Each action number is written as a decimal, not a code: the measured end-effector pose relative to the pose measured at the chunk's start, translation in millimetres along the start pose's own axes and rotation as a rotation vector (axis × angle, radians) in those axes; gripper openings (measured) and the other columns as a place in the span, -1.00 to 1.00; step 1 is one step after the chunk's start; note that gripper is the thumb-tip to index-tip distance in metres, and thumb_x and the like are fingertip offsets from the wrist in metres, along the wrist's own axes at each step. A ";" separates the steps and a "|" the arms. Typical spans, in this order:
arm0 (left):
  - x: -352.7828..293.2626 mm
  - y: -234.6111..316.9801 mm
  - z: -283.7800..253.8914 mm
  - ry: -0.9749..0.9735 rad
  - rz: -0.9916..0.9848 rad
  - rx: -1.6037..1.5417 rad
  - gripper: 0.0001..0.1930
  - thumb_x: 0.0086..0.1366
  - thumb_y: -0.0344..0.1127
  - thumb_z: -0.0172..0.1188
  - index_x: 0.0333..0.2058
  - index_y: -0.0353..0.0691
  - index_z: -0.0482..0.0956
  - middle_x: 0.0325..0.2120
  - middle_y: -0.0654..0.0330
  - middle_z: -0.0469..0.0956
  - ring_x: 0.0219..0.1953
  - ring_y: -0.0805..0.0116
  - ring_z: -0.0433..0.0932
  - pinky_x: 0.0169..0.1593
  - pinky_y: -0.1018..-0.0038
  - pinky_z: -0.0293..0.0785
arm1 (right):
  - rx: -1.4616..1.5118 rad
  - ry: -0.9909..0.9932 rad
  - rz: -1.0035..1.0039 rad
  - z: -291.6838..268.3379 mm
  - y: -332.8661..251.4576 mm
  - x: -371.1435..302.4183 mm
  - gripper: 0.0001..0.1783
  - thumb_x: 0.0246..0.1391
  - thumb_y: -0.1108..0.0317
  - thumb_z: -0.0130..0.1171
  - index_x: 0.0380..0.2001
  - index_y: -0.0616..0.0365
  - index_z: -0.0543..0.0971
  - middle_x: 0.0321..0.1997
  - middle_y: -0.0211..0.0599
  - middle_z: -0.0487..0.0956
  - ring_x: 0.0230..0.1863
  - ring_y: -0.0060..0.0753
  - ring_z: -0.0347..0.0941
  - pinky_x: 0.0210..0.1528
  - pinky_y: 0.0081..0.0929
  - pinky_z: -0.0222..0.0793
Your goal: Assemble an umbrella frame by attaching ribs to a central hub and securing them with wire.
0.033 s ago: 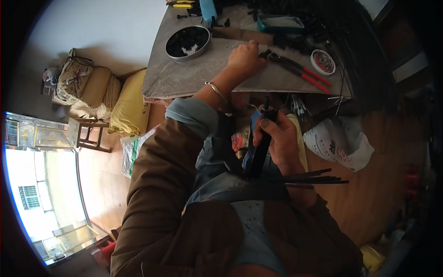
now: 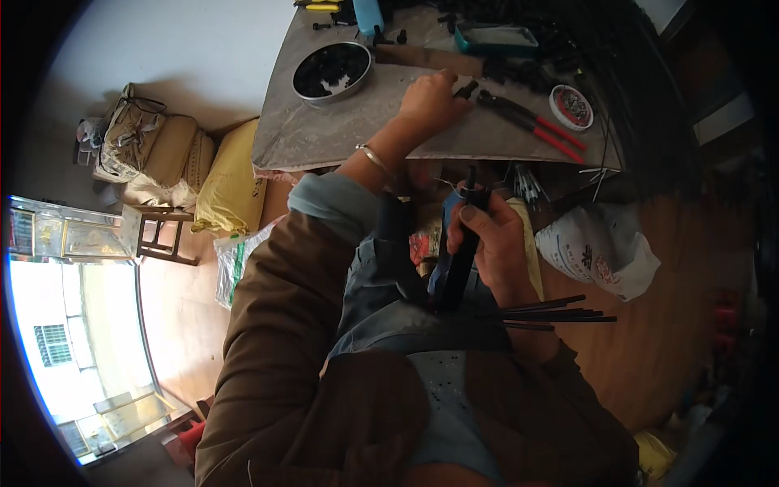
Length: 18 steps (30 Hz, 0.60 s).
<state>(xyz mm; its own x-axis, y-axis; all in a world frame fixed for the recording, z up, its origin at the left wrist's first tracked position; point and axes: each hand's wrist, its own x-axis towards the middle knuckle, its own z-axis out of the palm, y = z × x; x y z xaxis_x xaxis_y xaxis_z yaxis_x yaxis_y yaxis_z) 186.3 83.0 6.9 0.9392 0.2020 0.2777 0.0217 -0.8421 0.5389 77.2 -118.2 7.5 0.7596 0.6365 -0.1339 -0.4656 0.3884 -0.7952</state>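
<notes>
My left hand point(image 2: 430, 99) rests on the table with its fingers curled closed. A small black part point(image 2: 466, 89) shows right at its fingertips; whether they pinch it I cannot tell. Above my lap, my right hand point(image 2: 497, 243) is wrapped round a long black bar-like piece point(image 2: 461, 272), its thumb pressed on the upper end. That piece stands tilted, with a narrow tip on top and thin wire near it. Several thin black rods point(image 2: 568, 312) stick out to the right across my right wrist. Pliers with red handles point(image 2: 531, 126) lie right of my left hand.
A round metal dish point(image 2: 367, 81) of black parts stands at the table's left. Beyond are a blue bottle point(image 2: 367, 16) and a teal tray point(image 2: 495, 40). A white tub point(image 2: 570, 108) holds small metal pieces. A white plastic bag point(image 2: 600, 252) is on the right, a yellow sack point(image 2: 230, 183) left.
Both hands stay almost where they were. The small black part at my left fingertips shows a little more. The whole view has shifted very slightly.
</notes>
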 end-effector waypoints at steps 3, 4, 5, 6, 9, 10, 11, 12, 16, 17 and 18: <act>-28.9 14.5 -32.3 -0.316 -0.273 -0.760 -0.60 0.12 -0.15 0.23 -0.19 -0.34 0.48 -0.33 0.02 0.55 -0.27 0.16 0.58 -0.17 0.36 0.51 | -0.009 0.018 0.022 -1.0 1.8 3.7 -0.66 0.08 0.40 0.11 -0.06 0.25 0.39 -0.47 -0.31 0.46 -0.55 -0.51 0.37 -0.50 -0.52 0.35; -44.4 16.5 -40.5 -0.422 -0.378 -1.242 -0.67 0.20 -0.21 0.19 -0.18 -0.35 0.47 -0.35 0.09 0.54 -0.29 0.26 0.58 -0.19 0.42 0.52 | 0.003 0.019 0.029 0.1 2.8 5.7 -0.66 0.08 0.40 0.11 -0.06 0.25 0.39 -0.47 -0.31 0.46 -0.55 -0.51 0.37 -0.50 -0.52 0.35; -61.1 15.3 -51.8 -0.459 -0.406 -1.379 -0.67 0.24 -0.24 0.13 -0.12 -0.36 0.44 -0.29 0.11 0.51 -0.27 0.28 0.56 -0.15 0.42 0.51 | 0.016 0.000 0.048 5.0 3.6 7.6 -0.77 0.06 0.40 0.13 -0.21 0.24 0.42 -0.52 -0.32 0.46 -0.57 -0.52 0.38 -0.48 -0.51 0.37; -73.6 16.9 -55.5 -0.508 -0.428 -1.527 -0.67 0.29 -0.27 0.08 -0.07 -0.38 0.40 -0.23 0.13 0.48 -0.25 0.30 0.55 -0.11 0.42 0.50 | 0.022 -0.006 0.064 6.3 2.7 7.6 -0.85 0.05 0.39 0.16 -0.35 0.23 0.45 -0.57 -0.33 0.46 -0.60 -0.52 0.39 -0.46 -0.51 0.38; -94.1 17.8 -55.9 -0.499 -0.433 -1.662 -0.70 0.29 -0.27 0.08 -0.09 -0.35 0.41 -0.26 0.13 0.49 -0.23 0.33 0.53 -0.07 0.42 0.44 | -0.036 -0.033 0.084 9.2 1.3 8.7 -0.83 0.06 0.36 0.16 -0.36 0.24 0.45 -0.59 -0.33 0.45 -0.61 -0.52 0.39 -0.53 -0.54 0.36; -98.3 18.1 -56.5 -0.461 -0.444 -1.672 -0.71 0.29 -0.28 0.07 -0.10 -0.34 0.41 -0.26 0.14 0.49 -0.22 0.33 0.52 -0.06 0.44 0.42 | -0.038 -0.036 0.092 12.0 0.8 7.1 -0.83 0.06 0.36 0.16 -0.36 0.24 0.45 -0.59 -0.33 0.45 -0.61 -0.52 0.39 -0.53 -0.54 0.36; -101.3 17.8 -58.9 -0.448 -0.446 -1.675 -0.71 0.29 -0.28 0.07 -0.10 -0.34 0.41 -0.26 0.14 0.49 -0.22 0.33 0.52 -0.06 0.44 0.42 | -0.054 -0.028 0.084 15.8 0.8 6.6 -0.82 0.06 0.35 0.16 -0.37 0.24 0.44 -0.59 -0.33 0.45 -0.61 -0.51 0.39 -0.55 -0.54 0.35; -103.7 18.3 -61.9 -0.459 -0.436 -1.582 -0.70 0.29 -0.28 0.08 -0.09 -0.35 0.41 -0.27 0.15 0.50 -0.20 0.35 0.51 -0.07 0.47 0.41 | -0.069 -0.019 0.075 18.6 1.4 6.6 -0.81 0.06 0.34 0.16 -0.37 0.24 0.44 -0.60 -0.33 0.44 -0.62 -0.51 0.39 -0.58 -0.54 0.35; -111.1 21.0 -66.6 -0.474 -0.328 -1.420 -0.68 0.28 -0.27 0.09 -0.06 -0.34 0.41 -0.28 0.19 0.51 -0.19 0.41 0.50 -0.07 0.51 0.39 | -0.082 -0.048 0.093 22.5 1.6 4.7 -0.79 0.07 0.36 0.12 -0.27 0.27 0.45 -0.44 -0.31 0.45 -0.54 -0.53 0.38 -0.48 -0.54 0.34; -112.3 21.4 -67.2 -0.466 -0.333 -1.430 -0.68 0.28 -0.27 0.09 -0.06 -0.34 0.41 -0.28 0.19 0.51 -0.19 0.41 0.50 -0.07 0.51 0.39 | -0.069 -0.053 0.095 25.5 -1.2 4.2 -0.78 0.07 0.35 0.12 -0.27 0.28 0.45 -0.45 -0.31 0.44 -0.54 -0.53 0.37 -0.47 -0.54 0.33; -112.5 21.4 -67.8 -0.469 -0.317 -1.370 -0.67 0.27 -0.28 0.10 -0.04 -0.33 0.41 -0.28 0.20 0.52 -0.19 0.43 0.49 -0.07 0.52 0.39 | -0.056 -0.057 0.097 27.0 -2.3 4.0 -0.77 0.07 0.34 0.11 -0.27 0.28 0.44 -0.45 -0.31 0.44 -0.53 -0.53 0.37 -0.47 -0.53 0.33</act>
<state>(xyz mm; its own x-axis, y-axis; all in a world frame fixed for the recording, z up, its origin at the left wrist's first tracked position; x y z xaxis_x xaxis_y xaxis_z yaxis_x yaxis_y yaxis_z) 57.8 76.2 41.2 0.9853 -0.1173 -0.1244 0.1599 0.3751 0.9131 69.1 -98.6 24.7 0.6846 0.7065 -0.1795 -0.5083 0.2862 -0.8122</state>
